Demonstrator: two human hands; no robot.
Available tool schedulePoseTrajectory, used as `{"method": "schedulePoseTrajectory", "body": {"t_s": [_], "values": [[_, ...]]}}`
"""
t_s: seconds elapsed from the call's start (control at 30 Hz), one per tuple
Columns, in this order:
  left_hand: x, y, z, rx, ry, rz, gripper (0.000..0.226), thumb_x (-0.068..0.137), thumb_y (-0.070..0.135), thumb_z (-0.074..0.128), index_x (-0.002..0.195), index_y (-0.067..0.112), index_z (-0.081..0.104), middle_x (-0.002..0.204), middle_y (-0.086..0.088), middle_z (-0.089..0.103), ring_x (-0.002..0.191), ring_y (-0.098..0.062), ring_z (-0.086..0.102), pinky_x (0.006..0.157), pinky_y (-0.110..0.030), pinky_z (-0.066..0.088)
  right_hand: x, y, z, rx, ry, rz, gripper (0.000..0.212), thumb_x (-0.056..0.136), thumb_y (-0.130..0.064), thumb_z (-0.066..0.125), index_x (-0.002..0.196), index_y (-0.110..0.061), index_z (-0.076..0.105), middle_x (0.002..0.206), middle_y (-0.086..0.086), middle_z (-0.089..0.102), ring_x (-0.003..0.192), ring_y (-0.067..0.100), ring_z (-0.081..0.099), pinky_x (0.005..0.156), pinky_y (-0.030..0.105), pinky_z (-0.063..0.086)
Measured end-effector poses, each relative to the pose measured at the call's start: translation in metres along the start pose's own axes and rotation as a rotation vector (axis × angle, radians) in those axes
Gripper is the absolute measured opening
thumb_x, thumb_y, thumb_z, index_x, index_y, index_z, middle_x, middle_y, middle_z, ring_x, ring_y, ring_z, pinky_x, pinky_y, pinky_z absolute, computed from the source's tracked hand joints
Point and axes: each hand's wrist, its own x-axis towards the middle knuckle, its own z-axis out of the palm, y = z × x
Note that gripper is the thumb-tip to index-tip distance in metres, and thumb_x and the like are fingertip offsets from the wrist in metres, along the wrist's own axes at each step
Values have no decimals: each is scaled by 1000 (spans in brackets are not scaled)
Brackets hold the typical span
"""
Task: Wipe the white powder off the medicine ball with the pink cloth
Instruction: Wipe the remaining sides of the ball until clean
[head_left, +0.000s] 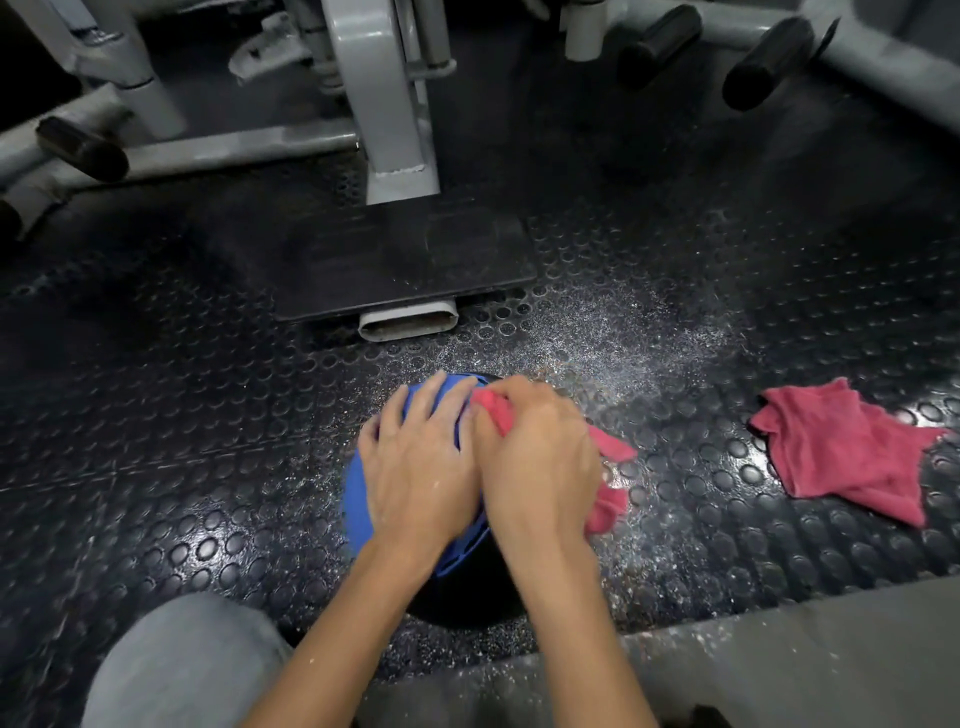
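Observation:
A blue and black medicine ball (358, 499) rests on the studded rubber floor, low in the middle of the head view. My left hand (421, 462) lies flat on its blue top with fingers spread, bracing it. My right hand (540, 462) presses a pink cloth (610, 447) against the ball's right side; the cloth bunches out past my fingertips and hangs down to the right. Most of the ball's top is hidden under my hands. Flecks of white powder dot both hands.
A second pink cloth (841, 452) lies crumpled on the floor at the right. White powder (623, 332) is scattered over the black mat behind and around the ball. Grey gym machine frames (389, 104) and a black foot plate (405, 260) stand beyond. My knee (182, 660) shows at lower left.

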Motion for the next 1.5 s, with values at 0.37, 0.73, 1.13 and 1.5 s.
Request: {"method": "schedulePoseTrajectory", "body": {"t_s": [0.37,0.73,1.13,1.5], "values": [[-12,-23,-2,-64,1,335,47,90,46,21,129,43,47,139,17,43,133,-14,34,108,-32,14,28,96,5,458,-54,525,15,83,-30,65,94,-20,68,89,-3,69,77,13,61,67,23,45],[-13,-46,-31,-64,-98,-150,49,96,46,20,144,39,20,157,7,4,144,-19,0,114,-46,2,10,26,1,763,-83,150,23,83,-40,62,102,-28,60,97,-16,60,89,2,57,75,20,48],[-12,-76,-13,-71,226,-89,68,82,53,12,134,29,48,145,6,40,137,-22,30,109,-46,23,9,11,62,574,-152,178,15,88,-38,52,102,-42,60,101,-10,66,94,13,60,90,33,45],[-27,-75,-4,-62,280,21,53,88,46,26,128,26,55,140,3,47,133,-25,34,106,-51,25,33,28,58,603,-248,276,10,82,-35,63,79,-42,57,83,-19,64,79,1,61,80,30,53]]}}
